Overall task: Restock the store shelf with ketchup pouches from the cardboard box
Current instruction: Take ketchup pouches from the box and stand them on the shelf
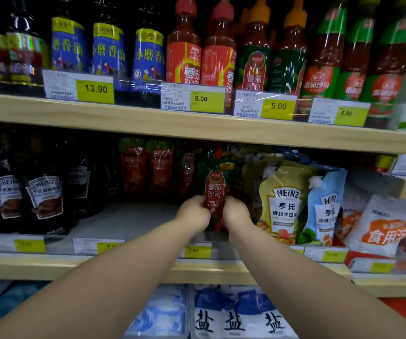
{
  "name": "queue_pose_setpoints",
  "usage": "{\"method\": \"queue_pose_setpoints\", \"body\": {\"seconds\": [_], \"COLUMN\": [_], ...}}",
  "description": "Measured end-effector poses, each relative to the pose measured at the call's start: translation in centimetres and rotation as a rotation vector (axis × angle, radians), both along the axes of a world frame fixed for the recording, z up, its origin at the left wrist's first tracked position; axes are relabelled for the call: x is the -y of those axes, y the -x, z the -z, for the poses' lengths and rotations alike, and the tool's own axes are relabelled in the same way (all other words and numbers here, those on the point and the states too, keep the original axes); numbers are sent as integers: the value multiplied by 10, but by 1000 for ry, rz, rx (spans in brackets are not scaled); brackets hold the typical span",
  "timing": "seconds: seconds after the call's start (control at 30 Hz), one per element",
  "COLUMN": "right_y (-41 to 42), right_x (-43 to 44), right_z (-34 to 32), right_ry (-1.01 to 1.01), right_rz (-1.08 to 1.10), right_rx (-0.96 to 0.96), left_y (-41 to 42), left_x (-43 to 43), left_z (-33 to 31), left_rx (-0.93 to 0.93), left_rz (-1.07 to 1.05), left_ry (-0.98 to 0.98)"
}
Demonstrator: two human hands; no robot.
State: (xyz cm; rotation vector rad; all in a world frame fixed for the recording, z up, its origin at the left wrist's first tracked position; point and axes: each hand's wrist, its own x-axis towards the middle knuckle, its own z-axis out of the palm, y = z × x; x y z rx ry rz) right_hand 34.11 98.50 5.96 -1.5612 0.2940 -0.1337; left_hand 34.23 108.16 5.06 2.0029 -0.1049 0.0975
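Note:
A green and red ketchup pouch with a red spout stands upright at the front of the middle shelf. My left hand grips its lower left side and my right hand grips its lower right side. Several more ketchup pouches stand in a row behind it, deep in the shelf's shadow. The cardboard box is out of view.
Dark Heinz pouches stand to the left, yellow and blue Heinz salad dressing pouches to the right. The upper shelf holds sesame oil and ketchup bottles. Salt bags lie below. Bare shelf floor lies left of my hands.

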Motion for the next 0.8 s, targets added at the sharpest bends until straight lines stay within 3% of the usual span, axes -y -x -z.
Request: {"method": "queue_pose_setpoints", "body": {"seconds": [0.17, 0.33, 0.43, 0.57, 0.7, 0.8], "right_y": [-12, -37, -48, -46, -33, -8], "right_x": [-1, -6, -7, -4, -5, -15], "right_z": [-5, 9, 16, 11, 8, 10], "right_ry": [-286, -212, -63, -67, 279, 595], "right_rz": [12, 2, -11, -22, -32, -27], "right_rx": [32, 38, 44, 75, 203, 380], "left_y": [-23, -49, -62, -69, -59, -38], "left_x": [-1, 6, 7, 8, -9, -34], "left_z": [4, 12, 17, 15, 9, 6], "left_rx": [-9, 13, 19, 11, 76, 268], "left_rz": [45, 79, 75, 94, 105, -112], "left_ry": [-21, -86, -152, -197, -199, -130]}}
